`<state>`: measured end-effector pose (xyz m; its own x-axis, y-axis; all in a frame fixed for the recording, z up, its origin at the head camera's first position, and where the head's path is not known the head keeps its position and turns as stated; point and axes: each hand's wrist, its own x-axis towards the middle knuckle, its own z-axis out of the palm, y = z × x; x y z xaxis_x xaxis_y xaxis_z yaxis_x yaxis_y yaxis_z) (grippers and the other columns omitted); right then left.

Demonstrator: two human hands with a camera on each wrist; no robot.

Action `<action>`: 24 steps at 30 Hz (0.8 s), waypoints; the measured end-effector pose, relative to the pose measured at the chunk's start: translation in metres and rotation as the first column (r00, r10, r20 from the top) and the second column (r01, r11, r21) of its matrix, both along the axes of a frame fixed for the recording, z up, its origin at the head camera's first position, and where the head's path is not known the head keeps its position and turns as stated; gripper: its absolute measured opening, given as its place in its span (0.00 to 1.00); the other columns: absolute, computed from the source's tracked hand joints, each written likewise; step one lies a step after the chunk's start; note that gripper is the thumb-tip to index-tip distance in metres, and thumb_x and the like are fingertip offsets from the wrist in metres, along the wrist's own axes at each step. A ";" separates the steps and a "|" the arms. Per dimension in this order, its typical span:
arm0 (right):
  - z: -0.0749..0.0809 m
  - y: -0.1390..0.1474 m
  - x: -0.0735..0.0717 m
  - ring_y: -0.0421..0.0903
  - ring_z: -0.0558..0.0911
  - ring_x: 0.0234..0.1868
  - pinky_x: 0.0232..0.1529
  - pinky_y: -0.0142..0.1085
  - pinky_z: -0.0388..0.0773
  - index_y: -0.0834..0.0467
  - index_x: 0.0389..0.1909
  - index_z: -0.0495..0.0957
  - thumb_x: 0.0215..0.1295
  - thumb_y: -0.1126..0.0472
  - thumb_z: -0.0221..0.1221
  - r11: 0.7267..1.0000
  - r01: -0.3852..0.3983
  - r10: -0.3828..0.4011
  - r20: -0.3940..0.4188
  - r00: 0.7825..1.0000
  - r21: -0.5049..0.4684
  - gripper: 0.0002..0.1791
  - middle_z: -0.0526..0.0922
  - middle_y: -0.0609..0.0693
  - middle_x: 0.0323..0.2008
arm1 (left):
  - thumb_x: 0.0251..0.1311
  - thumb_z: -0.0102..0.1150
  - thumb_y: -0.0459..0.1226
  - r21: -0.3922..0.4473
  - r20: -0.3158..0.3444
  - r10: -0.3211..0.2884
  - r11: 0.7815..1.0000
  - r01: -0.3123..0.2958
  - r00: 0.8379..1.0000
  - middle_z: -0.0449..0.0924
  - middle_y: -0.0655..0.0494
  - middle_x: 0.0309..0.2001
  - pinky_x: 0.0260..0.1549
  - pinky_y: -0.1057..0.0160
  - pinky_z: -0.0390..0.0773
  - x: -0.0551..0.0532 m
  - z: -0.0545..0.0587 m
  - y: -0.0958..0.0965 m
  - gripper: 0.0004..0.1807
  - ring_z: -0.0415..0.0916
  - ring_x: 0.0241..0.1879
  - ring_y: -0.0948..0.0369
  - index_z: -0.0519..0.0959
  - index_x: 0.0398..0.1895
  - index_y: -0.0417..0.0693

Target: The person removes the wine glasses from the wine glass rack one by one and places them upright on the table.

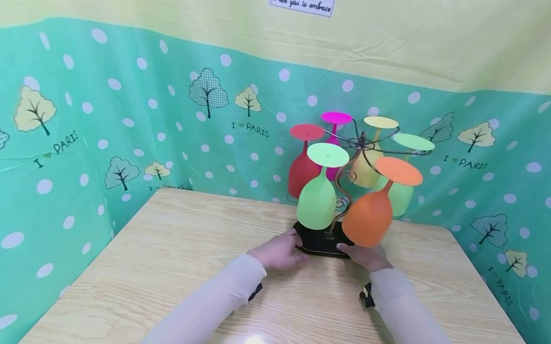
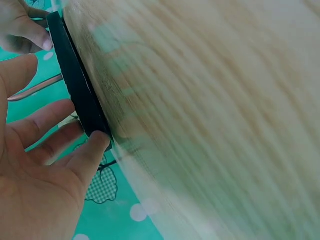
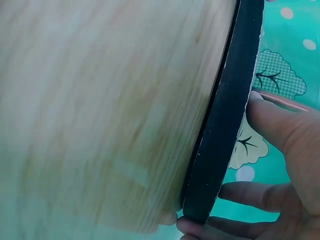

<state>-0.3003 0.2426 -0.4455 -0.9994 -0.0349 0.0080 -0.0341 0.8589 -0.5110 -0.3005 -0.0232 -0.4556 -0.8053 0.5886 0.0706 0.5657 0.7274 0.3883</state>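
A wine glass rack with a curled metal stem point(image 1: 343, 179) stands on a black base point(image 1: 322, 244) toward the back right of the table. Upside-down goblets hang from its arms: red point(image 1: 301, 176), light green point(image 1: 317, 203), orange point(image 1: 369, 218), magenta point(image 1: 336, 118), yellow point(image 1: 364, 171) and another green point(image 1: 401, 199). My left hand point(image 1: 277, 251) holds the base's left end, fingers along its edge in the left wrist view. At the right end my right hand point(image 1: 368, 256) grips it, thumb over the top edge point(image 3: 222, 110); the orange goblet partly covers this hand.
The wood-grain table point(image 1: 195, 241) reaches back to a green curtain point(image 1: 156, 107) with dots and printed trees. A similar curtain borders the left and right sides. The goblets spread out wider than the base, above both hands.
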 end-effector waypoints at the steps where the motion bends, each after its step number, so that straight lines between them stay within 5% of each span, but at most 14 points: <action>1: 0.000 0.000 0.000 0.64 0.67 0.62 0.57 0.58 0.68 0.64 0.68 0.56 0.56 0.42 0.65 1.000 0.006 -0.006 0.005 1.000 -0.004 0.48 0.64 0.66 0.65 | 0.62 0.57 0.52 0.001 0.002 0.002 1.000 -0.002 1.000 0.71 0.54 0.51 0.54 0.64 0.73 0.000 0.000 -0.001 0.24 0.75 0.50 0.57 0.77 0.51 0.42; 14: 0.005 -0.012 -0.001 0.65 0.68 0.61 0.54 0.58 0.70 0.65 0.67 0.60 0.58 0.43 0.64 0.999 -0.011 0.010 0.023 1.000 0.044 0.44 0.66 0.66 0.64 | 0.62 0.58 0.49 0.003 0.015 0.020 1.000 -0.020 1.000 0.72 0.54 0.50 0.53 0.63 0.73 0.003 0.007 -0.009 0.22 0.75 0.49 0.58 0.79 0.49 0.41; 24: 0.005 -0.020 -0.002 0.63 0.66 0.64 0.59 0.58 0.67 0.62 0.67 0.59 0.56 0.45 0.66 1.000 -0.005 0.005 0.008 1.000 -0.025 0.44 0.65 0.63 0.65 | 0.61 0.59 0.49 0.010 0.027 0.028 1.000 -0.028 0.999 0.72 0.55 0.49 0.51 0.63 0.75 0.004 0.008 -0.018 0.21 0.75 0.47 0.59 0.78 0.48 0.41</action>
<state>-0.3026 0.2228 -0.4400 -0.9992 -0.0400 0.0007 -0.0342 0.8457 -0.5325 -0.2964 -0.0413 -0.4477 -0.8233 0.5649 0.0551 0.5344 0.7388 0.4106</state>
